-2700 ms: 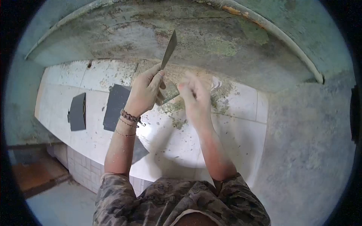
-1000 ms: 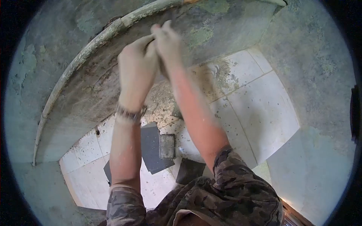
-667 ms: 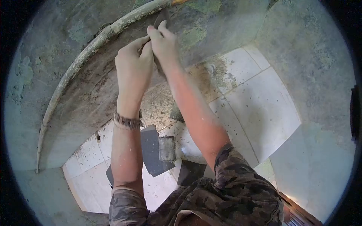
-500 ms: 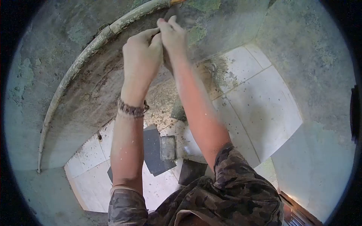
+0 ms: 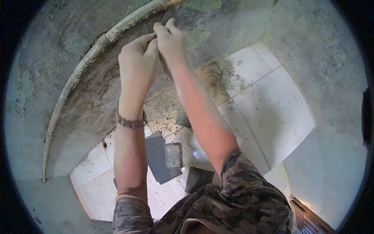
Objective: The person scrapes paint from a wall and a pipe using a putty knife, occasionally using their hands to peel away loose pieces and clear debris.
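Both hands are raised to the stained wall above the tiled bench point(image 5: 272, 117), working a scraper blade point(image 5: 168, 15) against the surface just below the curved pipe point(image 5: 89, 58). The left hand point(image 5: 136, 66) has its fingers closed round the tool's handle, which is mostly hidden inside the fist; the right hand point(image 5: 171, 39) has its fingers pressed on the flat of the blade, bearing it against the wall. Only the dark, thin metal tip shows beyond the fingertips, touching the wall close under the pipe.

The step in hand looks like scraping loose coating off the wall. The next stroke would probably call for steady pressure with the blade kept at a shallow angle.

The wall is rough, mottled grey-green with flaking patches. The bench is glossy white tile, littered with fine flakes and dust. On it, near the person, lie dark, matt rectangular sandpaper sheets point(image 5: 156, 156) and a small grey sanding block point(image 5: 173, 155) resting on one of them. A beaded bracelet point(image 5: 130, 124) circles the left wrist.
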Demonstrator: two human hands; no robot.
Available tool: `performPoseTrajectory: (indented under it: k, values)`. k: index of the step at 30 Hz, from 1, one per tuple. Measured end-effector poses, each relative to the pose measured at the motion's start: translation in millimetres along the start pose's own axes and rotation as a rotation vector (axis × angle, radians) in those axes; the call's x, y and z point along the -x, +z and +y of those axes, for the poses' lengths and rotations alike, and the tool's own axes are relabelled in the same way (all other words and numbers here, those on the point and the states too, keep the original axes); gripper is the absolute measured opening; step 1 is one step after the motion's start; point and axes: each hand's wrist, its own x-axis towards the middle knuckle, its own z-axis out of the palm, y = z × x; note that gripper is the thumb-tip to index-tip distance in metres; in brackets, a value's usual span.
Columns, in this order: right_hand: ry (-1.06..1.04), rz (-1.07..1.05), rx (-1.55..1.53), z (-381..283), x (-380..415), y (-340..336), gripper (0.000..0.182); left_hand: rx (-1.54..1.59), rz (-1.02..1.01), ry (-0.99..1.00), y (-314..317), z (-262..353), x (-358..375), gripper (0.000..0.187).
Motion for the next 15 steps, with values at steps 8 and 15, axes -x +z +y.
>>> performPoseTrajectory:
  k: [8, 15]
  values:
    - [-0.018, -0.067, -0.055, 43, 49, 47, 0.065, 0.055, 0.027, -0.243, -19, -43, 58, 0.032]
    - [0.077, -0.143, -0.066, 42, 63, 59, 0.070, -0.013, 0.074, -0.239, -37, -53, 63, 0.029]
